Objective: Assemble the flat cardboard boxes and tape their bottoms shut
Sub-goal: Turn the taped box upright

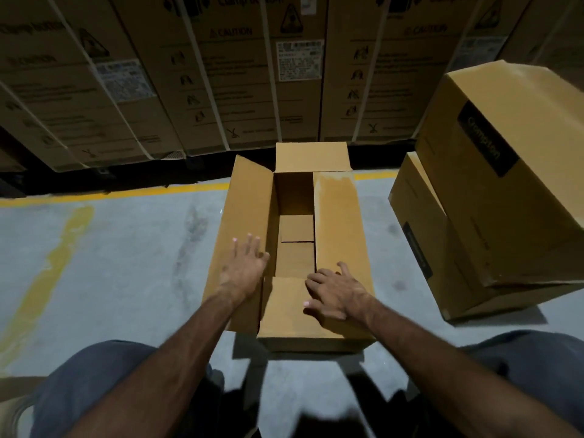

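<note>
Both hands work the brown rectangular cardboard box [303, 248] standing on the grey concrete floor [126, 263]. Left hand [245, 267], fingers spread flat, presses the box's left long flap outward; right hand [335, 295], loosely spread, holds nothing and pushes the near short flap down, likely readying the seam for tape.

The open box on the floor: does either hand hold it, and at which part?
Neither grips it. The left hand lies flat against the left flap; the right hand rests on the near flap.
</note>
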### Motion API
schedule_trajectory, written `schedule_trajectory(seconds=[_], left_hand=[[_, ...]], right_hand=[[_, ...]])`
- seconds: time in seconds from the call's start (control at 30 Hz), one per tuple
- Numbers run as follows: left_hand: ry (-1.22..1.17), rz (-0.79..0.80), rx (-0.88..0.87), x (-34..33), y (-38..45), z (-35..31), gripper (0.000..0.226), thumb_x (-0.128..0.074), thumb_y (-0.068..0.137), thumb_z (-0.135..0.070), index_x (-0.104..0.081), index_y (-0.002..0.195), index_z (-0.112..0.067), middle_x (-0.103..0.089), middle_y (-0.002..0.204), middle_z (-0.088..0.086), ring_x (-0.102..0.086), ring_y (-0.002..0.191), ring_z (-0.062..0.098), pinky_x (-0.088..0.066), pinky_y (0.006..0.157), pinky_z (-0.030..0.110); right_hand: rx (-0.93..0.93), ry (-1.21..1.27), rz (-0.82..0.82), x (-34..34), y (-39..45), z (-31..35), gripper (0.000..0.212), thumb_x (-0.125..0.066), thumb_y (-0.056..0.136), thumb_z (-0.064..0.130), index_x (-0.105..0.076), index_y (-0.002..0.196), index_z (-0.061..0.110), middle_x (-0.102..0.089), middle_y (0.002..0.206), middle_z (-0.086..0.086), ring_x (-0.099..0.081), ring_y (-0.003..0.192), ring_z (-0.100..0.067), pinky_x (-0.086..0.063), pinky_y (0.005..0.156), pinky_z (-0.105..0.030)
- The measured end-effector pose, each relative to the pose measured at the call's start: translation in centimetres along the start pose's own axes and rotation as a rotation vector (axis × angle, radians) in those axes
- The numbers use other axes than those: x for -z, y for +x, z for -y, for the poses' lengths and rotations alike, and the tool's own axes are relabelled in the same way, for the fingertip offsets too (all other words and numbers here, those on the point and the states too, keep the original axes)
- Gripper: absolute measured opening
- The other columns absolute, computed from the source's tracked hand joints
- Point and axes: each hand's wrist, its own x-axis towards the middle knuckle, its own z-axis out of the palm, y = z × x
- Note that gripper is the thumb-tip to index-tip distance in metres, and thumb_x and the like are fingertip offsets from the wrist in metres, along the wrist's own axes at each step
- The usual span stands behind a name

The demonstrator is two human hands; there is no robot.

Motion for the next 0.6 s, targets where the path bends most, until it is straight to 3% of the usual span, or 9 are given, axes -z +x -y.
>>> schedule_trajectory(seconds=[0.17,0.3,0.4,0.6], left_hand=[[-0.137,0.221,-0.093,-1.8,0.3,-1.5,0.085,-0.062,0.099,-0.029,-0.010,0.166,-0.029,-0.007,0.174,0.010,-0.004,0.160,0.033,-0.009,0.129,0.057],[-0.284,0.274,-0.097,-1.8,1.3,-1.4,0.078,-0.066,0.098,-0.036,-0.024,0.163,-0.030,-0.032,0.168,0.003,-0.017,0.159,0.026,-0.012,0.128,0.059],[-0.345,0.297,-0.085,-1.5,2.0,-1.4,0.068,-0.068,0.097,-0.039,-0.038,0.157,-0.031,-0.042,0.162,0.002,-0.025,0.156,0.023,-0.012,0.126,0.062],[-0.531,0.326,-0.023,-0.7,2.0,-1.7,0.058,-0.075,0.091,-0.040,-0.053,0.144,-0.026,-0.051,0.152,0.002,-0.038,0.147,0.024,-0.017,0.121,0.071]], right_hand=[[-0.034,0.118,0.038,1.9,3.4,-0.2,0.052,-0.029,0.108,0.054,-0.055,0.141,0.024,-0.057,0.149,-0.004,-0.045,0.143,-0.026,-0.004,0.120,-0.071],[-0.037,0.038,0.076,2.2,4.3,-1.2,0.078,-0.014,0.100,0.075,-0.064,0.135,0.027,-0.068,0.132,-0.005,-0.049,0.138,-0.027,0.010,0.119,-0.073],[-0.018,-0.018,0.039,2.4,3.5,-1.7,0.084,-0.012,0.098,0.079,-0.071,0.120,0.024,-0.070,0.118,-0.005,-0.053,0.129,-0.026,0.009,0.119,-0.072],[-0.020,-0.098,0.014,3.2,1.4,-2.3,0.091,-0.007,0.096,0.083,-0.073,0.113,0.023,-0.071,0.118,-0.002,-0.049,0.130,-0.025,0.006,0.121,-0.070]])
